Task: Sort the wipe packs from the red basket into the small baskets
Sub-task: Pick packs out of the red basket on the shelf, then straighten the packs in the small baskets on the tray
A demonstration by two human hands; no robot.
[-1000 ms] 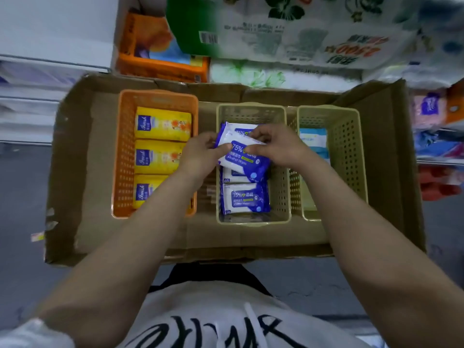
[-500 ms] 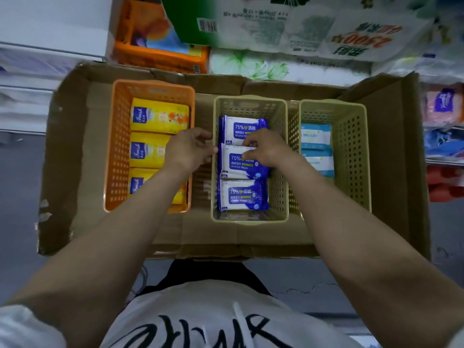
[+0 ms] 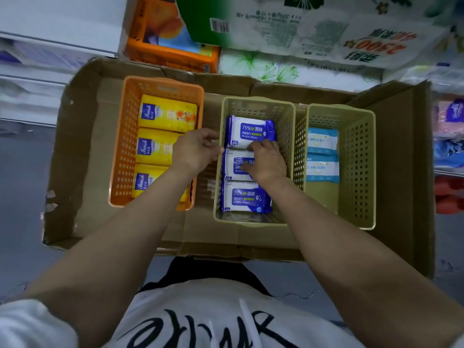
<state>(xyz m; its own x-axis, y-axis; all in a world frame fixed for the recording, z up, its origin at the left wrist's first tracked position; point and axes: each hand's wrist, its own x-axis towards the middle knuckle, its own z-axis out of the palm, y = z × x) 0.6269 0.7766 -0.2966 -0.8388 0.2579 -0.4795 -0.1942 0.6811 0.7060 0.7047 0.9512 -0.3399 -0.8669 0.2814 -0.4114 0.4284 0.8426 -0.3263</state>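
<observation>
Three small baskets stand in a cardboard box [image 3: 82,156]. The orange basket [image 3: 120,146] on the left holds three yellow wipe packs [image 3: 167,116]. Three blue alcohol wipe packs lie in the middle beige basket [image 3: 258,106]. My right hand [image 3: 267,163] lies on the middle blue pack [image 3: 234,169], fingers curled over its far edge. My left hand [image 3: 194,150] sits at that basket's left rim with curled fingers; what its fingertips hold is hidden. The right beige basket [image 3: 356,172] holds two light blue packs [image 3: 321,151]. No red basket is in view.
Big packs of tissue and paper rolls [image 3: 313,28] are stacked behind the box, with an orange package [image 3: 165,38] at the back left. Shelves with more goods [image 3: 449,136] stand on the right. Grey floor [image 3: 20,197] lies to the left.
Both hands lowered the blue pack from above the middle basket into the gap between the other two blue packs. My right hand now lies on it there.
</observation>
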